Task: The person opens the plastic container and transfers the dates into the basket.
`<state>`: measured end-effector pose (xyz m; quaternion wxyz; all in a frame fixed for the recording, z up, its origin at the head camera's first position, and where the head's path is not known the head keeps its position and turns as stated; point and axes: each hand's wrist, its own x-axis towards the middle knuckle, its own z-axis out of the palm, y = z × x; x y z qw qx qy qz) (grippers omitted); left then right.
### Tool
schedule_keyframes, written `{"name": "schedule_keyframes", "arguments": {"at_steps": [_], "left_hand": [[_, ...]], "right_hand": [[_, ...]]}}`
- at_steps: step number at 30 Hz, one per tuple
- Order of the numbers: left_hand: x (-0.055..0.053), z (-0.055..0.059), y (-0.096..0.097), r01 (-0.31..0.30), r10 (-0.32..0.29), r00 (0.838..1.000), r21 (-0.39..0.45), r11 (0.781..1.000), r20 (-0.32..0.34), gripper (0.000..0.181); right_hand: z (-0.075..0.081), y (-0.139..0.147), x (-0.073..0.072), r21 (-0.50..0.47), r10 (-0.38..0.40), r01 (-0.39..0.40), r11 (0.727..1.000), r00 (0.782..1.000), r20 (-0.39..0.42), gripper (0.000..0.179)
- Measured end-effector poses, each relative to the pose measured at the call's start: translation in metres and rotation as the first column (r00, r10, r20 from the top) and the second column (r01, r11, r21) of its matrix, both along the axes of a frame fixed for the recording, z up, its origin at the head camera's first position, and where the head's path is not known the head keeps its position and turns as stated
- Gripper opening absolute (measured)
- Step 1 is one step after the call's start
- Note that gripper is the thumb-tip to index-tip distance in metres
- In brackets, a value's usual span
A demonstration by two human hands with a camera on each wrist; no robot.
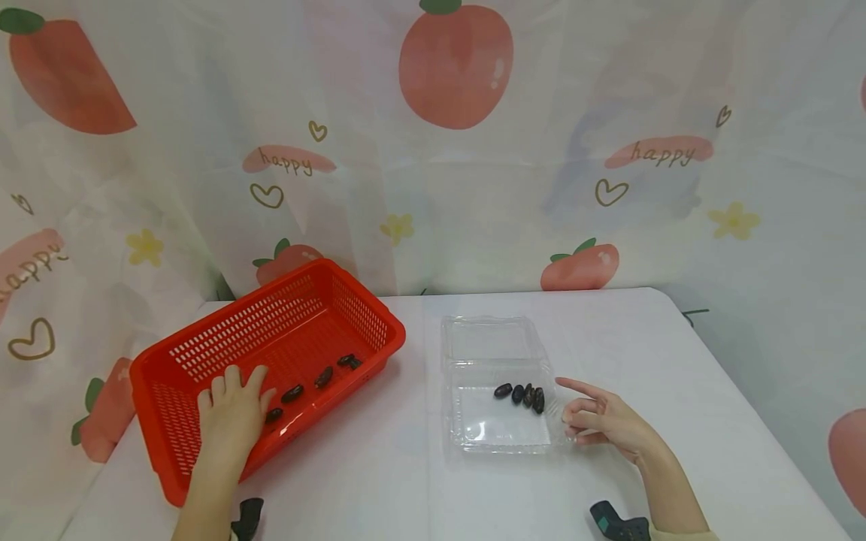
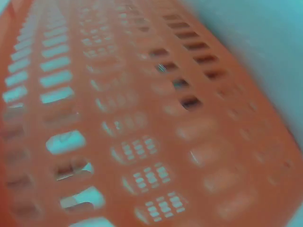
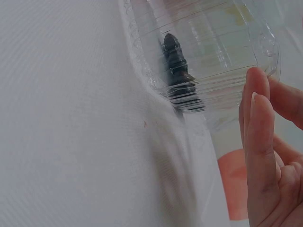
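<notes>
My left hand (image 1: 233, 413) is inside the red plastic basket (image 1: 152, 361), fingers spread, its thumb near a dark, shiny oval piece that looks like a date (image 1: 274, 415). Several similar pieces (image 1: 324, 377) lie along the basket's near side. In the left wrist view the perforated basket wall (image 2: 156, 118) fills the picture and the hand is hidden. At the right, my right hand (image 1: 612, 421) pinches the right edge of an open clear plastic box (image 1: 473, 432), index finger extended. Several dark oval pieces (image 1: 518, 394) sit inside, also visible through the box wall (image 3: 177, 61).
Both things stand on a white-covered table (image 1: 379, 481). Behind it hangs a fruit-print curtain (image 1: 473, 210). The box's raised lid (image 1: 487, 338) extends toward the back. Dark devices are by both wrists, one of them a black-and-green wrist device (image 1: 619, 522).
</notes>
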<state>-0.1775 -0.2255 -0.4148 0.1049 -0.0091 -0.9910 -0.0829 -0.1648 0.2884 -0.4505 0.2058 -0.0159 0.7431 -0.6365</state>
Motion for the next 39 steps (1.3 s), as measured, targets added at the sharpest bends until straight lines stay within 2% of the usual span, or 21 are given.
{"name": "schedule_keyframes", "arguments": {"at_steps": [4,7,15,18,23,27,29,35,39], "left_hand": [[-0.005,0.004,0.016,0.051,-0.05,0.993,0.003,0.999,-0.107,0.042],[-0.009,0.007,0.03,0.09,-0.09,0.985,-0.001,0.996,-0.149,0.041],[-0.02,0.016,0.079,0.179,-0.183,0.969,-0.042,0.983,-0.163,0.047],[-0.024,0.016,0.099,0.217,-0.226,0.955,-0.067,0.974,-0.189,0.047],[-0.03,0.015,0.133,0.29,-0.299,0.939,-0.077,0.954,-0.171,0.048],[-0.035,0.01,0.16,0.354,-0.367,0.92,-0.113,0.929,-0.136,0.045],[-0.036,0.005,0.173,0.382,-0.401,0.908,-0.156,0.911,-0.119,0.045],[-0.039,-0.014,0.21,0.454,-0.488,0.869,-0.259,0.852,-0.083,0.04],[-0.038,-0.027,0.228,0.483,-0.521,0.851,-0.285,0.828,-0.071,0.036]], "right_hand": [[0.0,0.0,0.0,0.009,-0.004,0.004,1.0,1.0,-0.005,0.072],[0.0,0.0,0.0,0.019,-0.009,0.009,1.0,1.0,-0.007,0.073],[0.001,0.0,0.001,0.026,-0.009,0.01,1.0,1.0,-0.014,0.072],[0.001,0.0,0.001,0.012,-0.001,0.001,1.0,1.0,-0.016,0.072],[0.0,0.0,0.001,0.0,0.008,-0.008,1.0,1.0,-0.024,0.071],[0.0,0.0,0.001,0.003,0.001,-0.001,1.0,1.0,-0.02,0.071],[-0.001,-0.001,0.0,0.006,-0.003,0.003,1.0,1.0,-0.016,0.071],[-0.002,-0.001,0.0,0.012,-0.008,0.008,1.0,1.0,-0.011,0.071],[-0.002,0.0,0.0,0.003,-0.003,0.003,1.0,1.0,-0.014,0.071]]}}
